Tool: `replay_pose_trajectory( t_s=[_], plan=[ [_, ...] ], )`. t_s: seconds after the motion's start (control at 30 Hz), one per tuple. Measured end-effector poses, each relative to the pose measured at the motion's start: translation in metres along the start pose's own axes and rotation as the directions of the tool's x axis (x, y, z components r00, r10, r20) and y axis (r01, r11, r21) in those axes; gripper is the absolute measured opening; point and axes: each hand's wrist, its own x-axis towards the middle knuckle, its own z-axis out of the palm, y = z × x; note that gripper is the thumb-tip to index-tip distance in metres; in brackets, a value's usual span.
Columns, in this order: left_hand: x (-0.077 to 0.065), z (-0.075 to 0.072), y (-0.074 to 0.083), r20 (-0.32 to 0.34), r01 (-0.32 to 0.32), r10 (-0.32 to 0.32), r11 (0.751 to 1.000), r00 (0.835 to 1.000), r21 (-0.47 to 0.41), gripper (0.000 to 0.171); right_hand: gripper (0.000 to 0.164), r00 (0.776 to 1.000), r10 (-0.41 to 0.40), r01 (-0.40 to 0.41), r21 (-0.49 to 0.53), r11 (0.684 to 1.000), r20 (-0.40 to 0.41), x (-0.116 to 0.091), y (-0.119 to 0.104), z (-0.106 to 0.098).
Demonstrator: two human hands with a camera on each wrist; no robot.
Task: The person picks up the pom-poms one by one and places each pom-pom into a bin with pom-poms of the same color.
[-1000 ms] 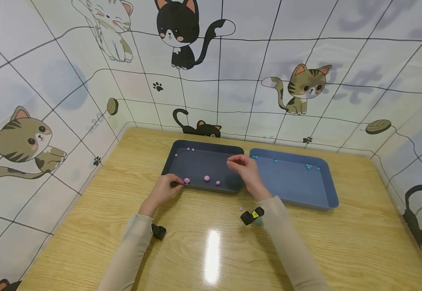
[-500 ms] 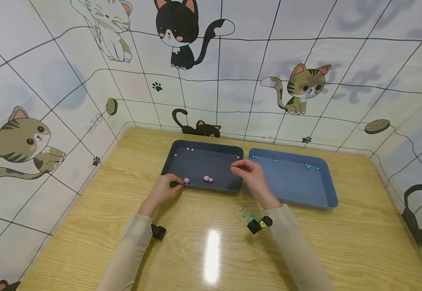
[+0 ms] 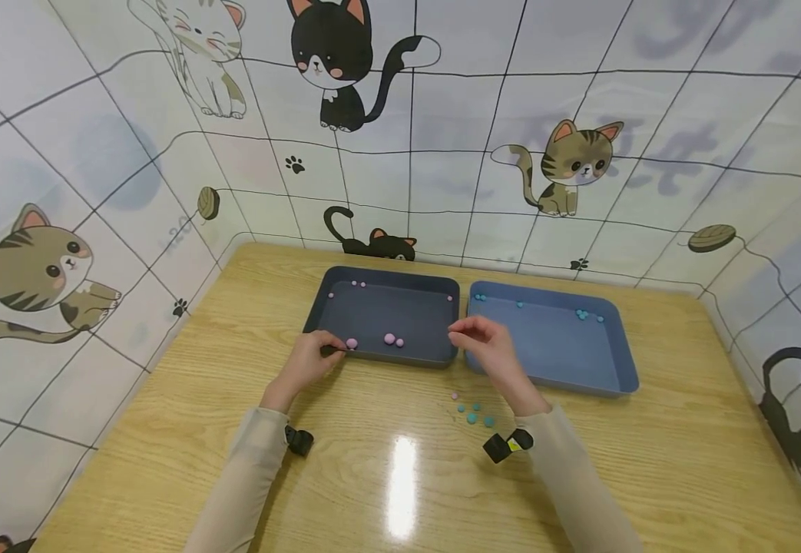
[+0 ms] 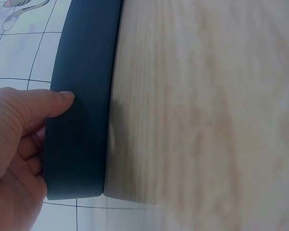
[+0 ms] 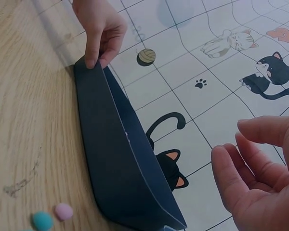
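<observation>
Right hand (image 3: 493,352) has pulled back toward the blue tray (image 3: 554,346), thumb and fingers apart, empty; small pink bead (image 3: 400,342) has rolled beside the bigger bead (image 3: 389,339) in the dark tray (image 3: 386,311), so that drop looks done imo. Left hand (image 3: 310,359) pinches the dark tray's edge.

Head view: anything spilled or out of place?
One pink ball and four teal balls lie loose on the table; the other visible balls sit in the dark tray or blue tray. Whether they spilled is unclear.
</observation>
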Motion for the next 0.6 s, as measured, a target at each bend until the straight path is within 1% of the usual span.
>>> replay_pose_trajectory(
  t_s=[0.2,0.37,0.6],
  plan=[
    [0.0,-0.001,0.0,0.002,0.004,-0.004,1.0,1.0,-0.003,0.009,0.024,1.0,0.005,-0.004,-0.02,1.0,0.008,-0.009,0.006,-0.005],
    [0.0,-0.001,0.0,0.001,0.002,-0.002,1.0,1.0,-0.009,0.009,0.022,1.0,0.013,-0.013,-0.018,1.0,0.017,-0.016,0.008,-0.008],
    [0.0,0.0,-0.001,0.0,0.001,-0.001,1.0,1.0,-0.013,0.009,0.024,0.999,0.028,-0.027,-0.039,0.999,0.028,-0.026,0.015,-0.01]
  ],
)
